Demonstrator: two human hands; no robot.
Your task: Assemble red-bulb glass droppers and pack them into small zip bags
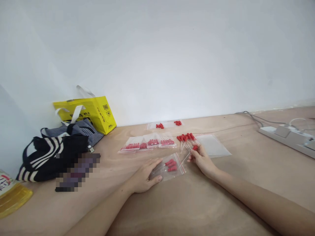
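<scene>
A clear zip bag (164, 175) lies on the table with several red-bulbed droppers (172, 165) inside, its red-lined mouth facing right. My left hand (144, 177) holds the closed end of this bag, thumb on the near side and fingers on the far side. Between the fingertips of my right hand (203, 162) is a single dropper (188, 155), pinched by its red bulb. Its clear tip points down and left, close to the bag's mouth. Just beyond my right hand, loose droppers (185, 137) lie fanned out with their bulbs away from me.
Filled zip bags (150, 142) lie in a row behind my left hand, and more red pieces on plastic (159, 126) sit by the wall. A flat bag (214, 145) is right. Cloth bags (56, 154), a yellow bag (98, 114) and a bottle (14, 196) stand left; a power strip (287, 139) right.
</scene>
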